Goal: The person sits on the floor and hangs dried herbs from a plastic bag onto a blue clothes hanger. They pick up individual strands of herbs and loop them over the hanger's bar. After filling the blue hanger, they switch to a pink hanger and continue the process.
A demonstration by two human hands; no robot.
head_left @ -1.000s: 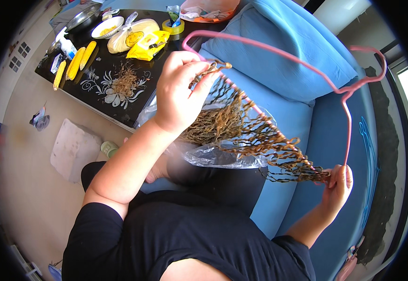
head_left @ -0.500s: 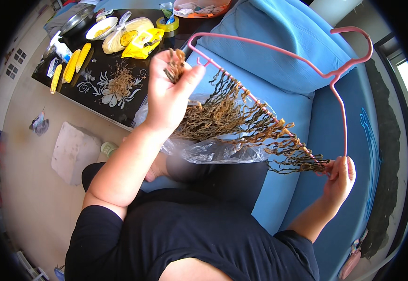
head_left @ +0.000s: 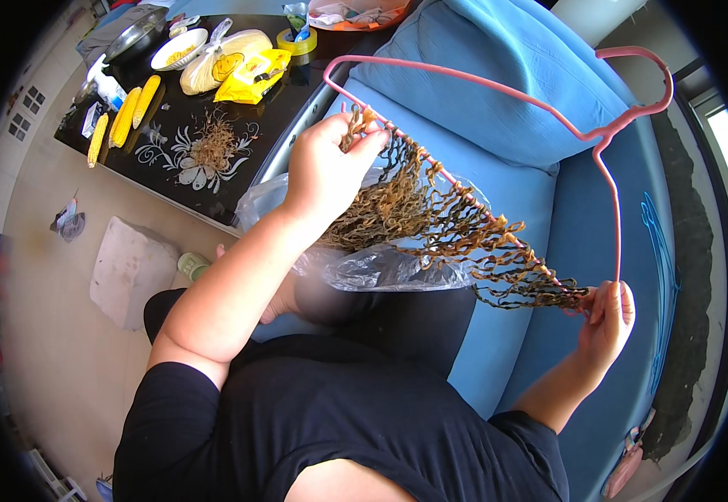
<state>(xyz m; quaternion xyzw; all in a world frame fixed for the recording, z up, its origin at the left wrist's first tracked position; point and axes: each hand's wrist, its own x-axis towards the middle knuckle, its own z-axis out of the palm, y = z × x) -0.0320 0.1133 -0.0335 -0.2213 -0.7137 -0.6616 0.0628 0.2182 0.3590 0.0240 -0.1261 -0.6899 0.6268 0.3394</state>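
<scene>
A pink clothes hanger (head_left: 498,89) is held tilted over my lap, its hook at the upper right. My right hand (head_left: 605,325) grips its lower right corner. Curly brown-green dried strips (head_left: 464,205) hang in a row along its bottom bar. At the bar's upper left end, my left hand (head_left: 334,163) pinches a small bunch of the same strips against the bar. Below, a larger heap of strips (head_left: 372,217) lies on a clear plastic bag (head_left: 380,272) beside my legs. My left fingertips are partly hidden by the strips.
A blue sofa (head_left: 510,309) with a blue cushion (head_left: 498,50) lies under and behind the hanger. On the black table (head_left: 171,188) are corn cobs (head_left: 125,117), a pile of brown scraps (head_left: 213,146), a white bowl (head_left: 163,60), a yellow packet (head_left: 251,79) and tape (head_left: 298,46).
My left hand has moved right and slightly down, bringing its bunch of strips onto the hanger's bar. The hanger has shifted slightly; my right hand keeps its grip on the corner.
</scene>
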